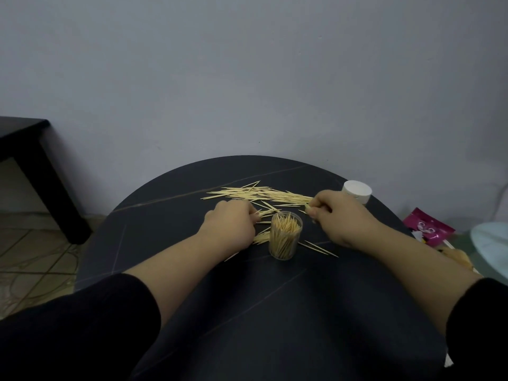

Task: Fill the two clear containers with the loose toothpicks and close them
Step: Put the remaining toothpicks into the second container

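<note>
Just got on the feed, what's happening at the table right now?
A person is collecting loose toothpicks off the dark round table. The left hand and right hand each pinch a few picks, either side of an upright clear container that is open and already packed with toothpicks. Plenty more lie scattered behind it. A white cap sits at the far right edge; whether it tops the second container is unclear.

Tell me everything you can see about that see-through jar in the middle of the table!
The jar is a clear tube, plastic by its look, standing upright on the dark table with no lid on. It is packed with pale toothpicks standing on end. Loose toothpicks lie close by its foot on both sides. It stands between the left hand and the right hand; neither touches it.
</note>
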